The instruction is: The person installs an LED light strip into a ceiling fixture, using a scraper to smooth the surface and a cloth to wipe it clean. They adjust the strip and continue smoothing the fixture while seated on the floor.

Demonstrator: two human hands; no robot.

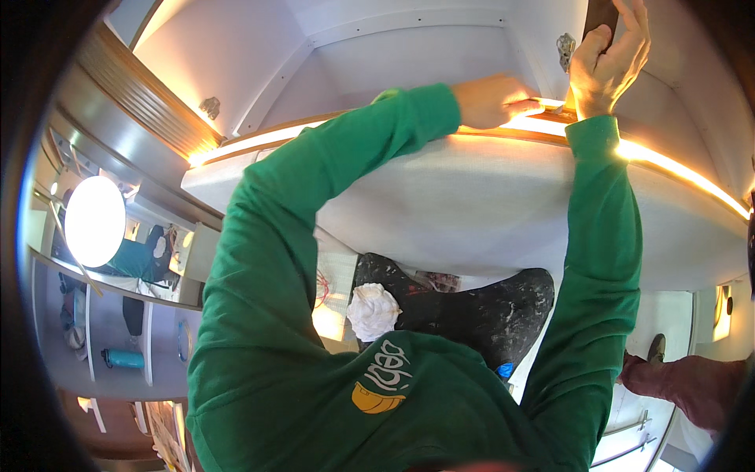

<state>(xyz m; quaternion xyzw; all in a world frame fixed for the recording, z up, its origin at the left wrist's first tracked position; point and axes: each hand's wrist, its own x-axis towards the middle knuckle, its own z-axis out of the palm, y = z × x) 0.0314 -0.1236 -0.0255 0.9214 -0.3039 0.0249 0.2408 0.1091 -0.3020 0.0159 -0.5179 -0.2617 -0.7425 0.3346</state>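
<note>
Both my arms, in green sleeves, reach up to a long wooden edge (267, 141) with a glowing light strip (684, 175) along it. My left hand (494, 101) is closed at this edge, its fingertips bent down by the lit strip; whatever they grip is hidden. Farther right, my right hand (609, 67) is raised with the palm showing and the fingers stretched upward. It is beside a dark brown board (602, 17), and the thumb overlaps it. A metal hinge (565, 50) sits on the pale panel left of that hand.
Below the strip runs a pale padded panel (464, 189). A crumpled white cloth (373, 311) lies by my stained black trousers (487, 318). At left are a bright round lamp (95, 221) and shelves with a teal bottle (123, 359). Another person's leg (688, 385) shows at right.
</note>
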